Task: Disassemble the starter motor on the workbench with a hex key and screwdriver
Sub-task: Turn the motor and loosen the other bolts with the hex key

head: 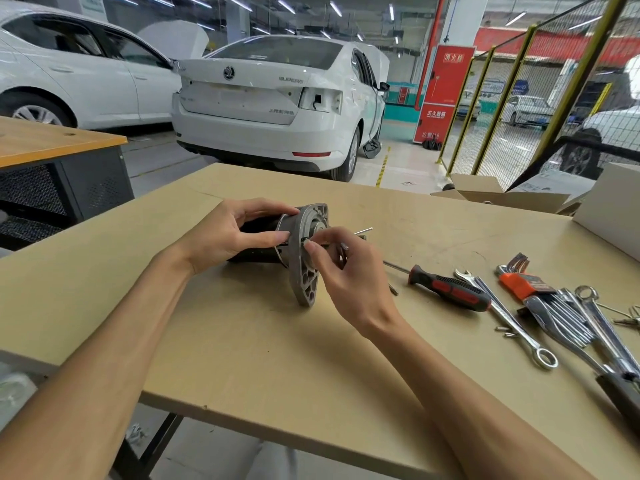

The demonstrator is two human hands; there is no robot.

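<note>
The starter motor (304, 268) lies on its side in the middle of the workbench (242, 341), its grey cast end flange facing right. My left hand (228, 237) grips the black motor body just behind the flange. My right hand (346, 268) pinches a thin hex key (363, 231) at the flange face; the key's short end sticks out to the upper right. A screwdriver (450, 289) with a black and red handle lies on the bench right of the motor, its shaft pointing toward my right hand.
Right of the screwdriver lie several chrome wrenches (505, 317), a hex key set in an orange holder (519, 282) and small loose screws (505, 331). Cardboard boxes (502, 195) stand at the bench's far right. White cars (277, 105) are parked beyond the bench.
</note>
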